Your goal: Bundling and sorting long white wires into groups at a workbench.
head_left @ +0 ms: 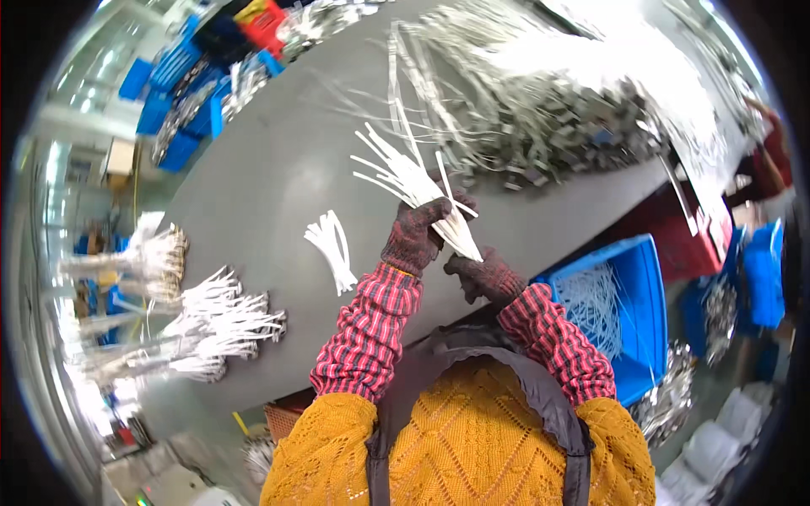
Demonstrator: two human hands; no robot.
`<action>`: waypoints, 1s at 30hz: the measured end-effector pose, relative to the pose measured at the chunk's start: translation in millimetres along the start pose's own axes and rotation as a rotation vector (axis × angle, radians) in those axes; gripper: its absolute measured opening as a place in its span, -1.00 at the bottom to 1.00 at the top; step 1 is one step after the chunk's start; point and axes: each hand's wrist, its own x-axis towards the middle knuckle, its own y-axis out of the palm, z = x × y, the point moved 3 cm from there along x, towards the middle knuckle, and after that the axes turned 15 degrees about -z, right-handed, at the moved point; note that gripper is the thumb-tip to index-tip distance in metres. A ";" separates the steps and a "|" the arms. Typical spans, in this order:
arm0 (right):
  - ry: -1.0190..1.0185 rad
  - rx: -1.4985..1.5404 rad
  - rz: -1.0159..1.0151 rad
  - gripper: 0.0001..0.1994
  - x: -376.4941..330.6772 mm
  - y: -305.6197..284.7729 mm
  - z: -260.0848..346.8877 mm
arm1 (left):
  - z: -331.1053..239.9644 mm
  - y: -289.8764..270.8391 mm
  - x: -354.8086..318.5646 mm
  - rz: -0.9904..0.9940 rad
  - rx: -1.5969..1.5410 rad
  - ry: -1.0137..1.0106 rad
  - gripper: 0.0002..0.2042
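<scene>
Gripping a bundle of white strips (411, 179) with the left hand (419, 223), curled round its middle. Touching the bundle's lower tip with the right hand (485, 276); cannot tell a pinch from a light touch. Holding the bundle over a grey table (278, 160). Having, left of the bundle, a smaller bunch (336, 261), and farther left, more bunches (224, 320); beyond the bundle, a large heap of pale strips (548, 135); right of it, nearer the body, a blue bin (645, 295).

From close above the gloved fingers (429, 212), the head camera faces down. Its fisheye view spans table (278, 160) beyond them.
</scene>
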 end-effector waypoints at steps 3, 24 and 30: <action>0.002 -0.157 0.088 -0.73 24.2 66.7 8.9 | -37.1 -58.7 -6.5 -0.118 -0.191 0.011 -0.44; 0.139 -0.287 0.193 -0.65 119.9 179.9 -4.3 | -212.5 -347.6 -72.2 -1.021 -0.379 0.479 -0.82; -0.656 -0.650 -0.012 -0.44 119.1 204.7 92.7 | -154.2 -271.9 -84.5 -0.821 -0.302 0.168 -0.81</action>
